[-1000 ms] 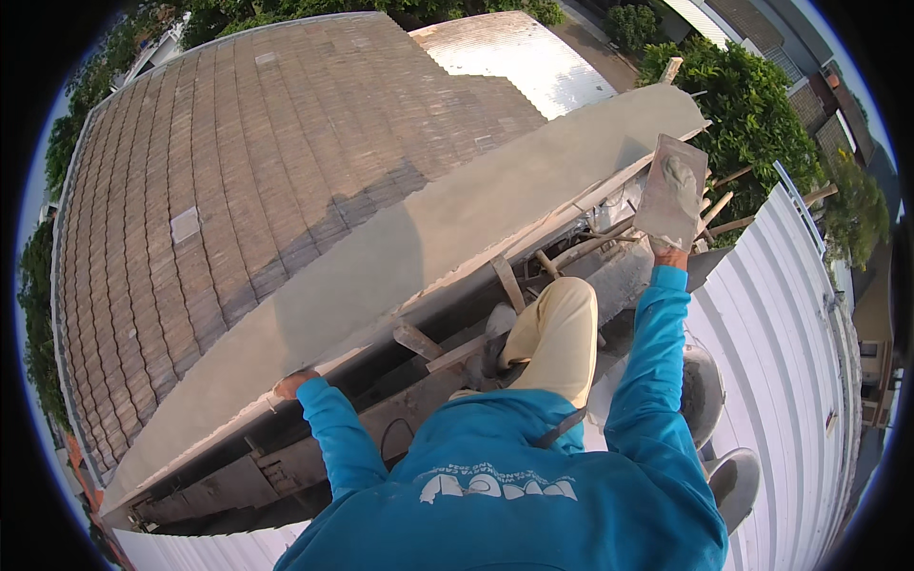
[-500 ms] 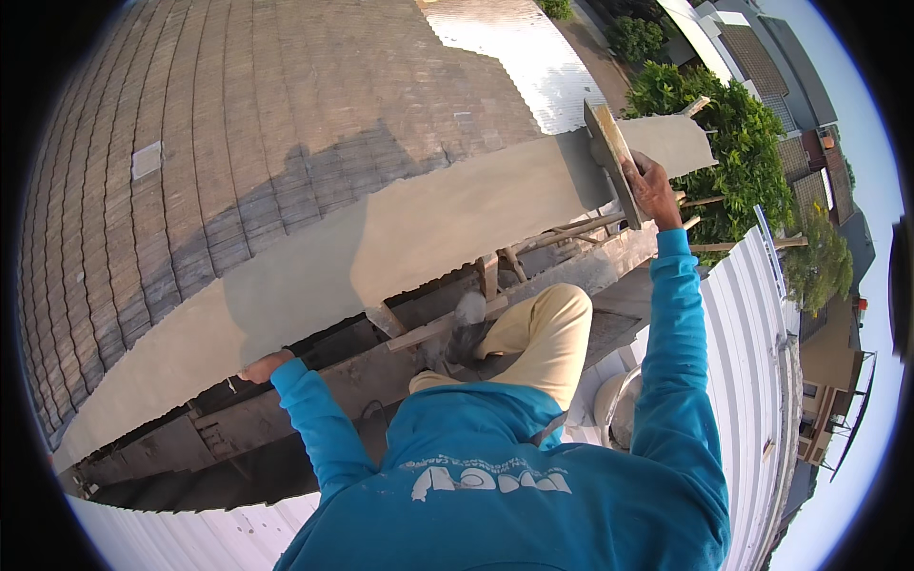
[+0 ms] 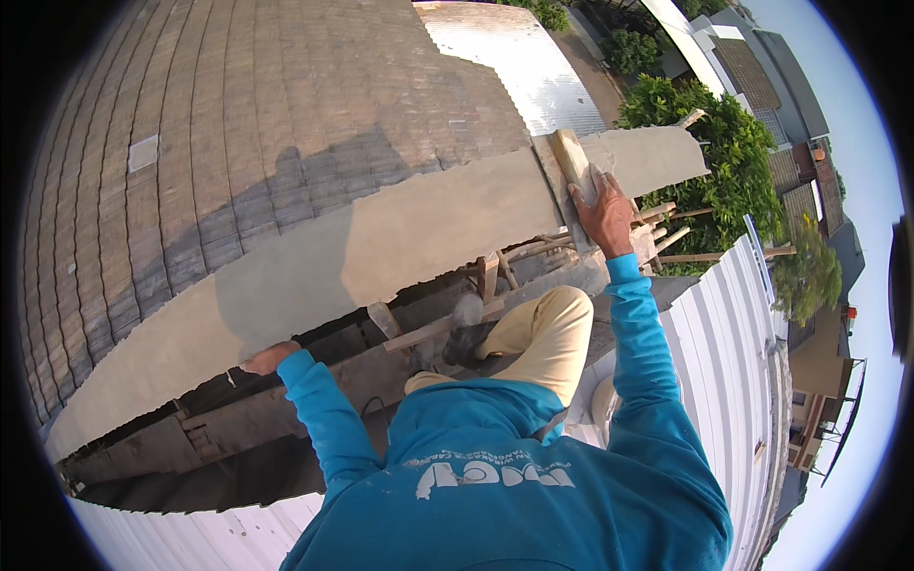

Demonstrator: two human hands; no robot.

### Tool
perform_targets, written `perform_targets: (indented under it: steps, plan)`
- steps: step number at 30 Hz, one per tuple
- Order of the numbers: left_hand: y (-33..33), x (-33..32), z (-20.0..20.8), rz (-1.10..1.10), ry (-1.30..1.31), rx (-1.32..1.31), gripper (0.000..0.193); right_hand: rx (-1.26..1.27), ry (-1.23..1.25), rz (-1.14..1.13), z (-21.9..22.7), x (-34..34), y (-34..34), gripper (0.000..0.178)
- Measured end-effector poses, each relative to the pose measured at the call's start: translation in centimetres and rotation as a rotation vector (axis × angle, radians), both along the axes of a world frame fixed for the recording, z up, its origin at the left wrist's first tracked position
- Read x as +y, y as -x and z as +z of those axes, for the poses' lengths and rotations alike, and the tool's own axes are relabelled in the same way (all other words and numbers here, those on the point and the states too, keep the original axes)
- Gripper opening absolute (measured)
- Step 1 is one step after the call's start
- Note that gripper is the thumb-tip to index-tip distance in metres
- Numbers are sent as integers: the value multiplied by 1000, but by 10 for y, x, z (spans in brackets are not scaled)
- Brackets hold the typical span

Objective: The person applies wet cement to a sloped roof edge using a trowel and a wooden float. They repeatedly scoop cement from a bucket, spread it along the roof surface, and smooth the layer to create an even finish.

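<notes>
In the head view, a wooden-backed float [image 3: 571, 160] is grasped by the right hand [image 3: 607, 217] and held beneath its fingers against the grey plastered strip [image 3: 447, 211]; the strip's near edge is touched by the left hand [image 3: 269, 358], whose finger closure cannot be told

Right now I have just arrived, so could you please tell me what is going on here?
A person is up beside a tiled roof, working at a long, smooth grey strip. The right hand holds a flat float over the strip, toward its far right end; how firmly it presses cannot be seen. The left hand is at the strip's near edge, further left, with no tool visible in it.
</notes>
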State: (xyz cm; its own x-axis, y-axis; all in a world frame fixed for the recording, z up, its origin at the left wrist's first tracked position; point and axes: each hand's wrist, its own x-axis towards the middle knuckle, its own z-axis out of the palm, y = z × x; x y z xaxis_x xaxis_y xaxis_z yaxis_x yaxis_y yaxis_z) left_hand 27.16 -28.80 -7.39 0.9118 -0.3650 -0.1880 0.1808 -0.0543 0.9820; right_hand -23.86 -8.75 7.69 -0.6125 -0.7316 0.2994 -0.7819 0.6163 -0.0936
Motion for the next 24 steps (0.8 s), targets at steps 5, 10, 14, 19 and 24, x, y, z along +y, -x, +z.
perform_targets:
  steps: [5, 10, 14, 19, 24]
  plan:
    - [-27, -10, -44, -25, 7, 39, 30, -137, 69, 349, 17, -31, -128, 52]
    - [-29, -12, -35, -92, -249, 77, 36, -243, 177, 280, 34, -30, -118, 50]
    - [-46, -27, -45, 34, -201, 441, 40, -251, 234, 116, 27, -9, 0, 49]
    - [-25, -14, -33, -17, -54, 429, 41, -354, 158, -72, 20, 18, 123, 63]
    - [-18, -11, -19, -29, 63, 391, 43, -212, 4, -222, 1, 12, 171, 74]
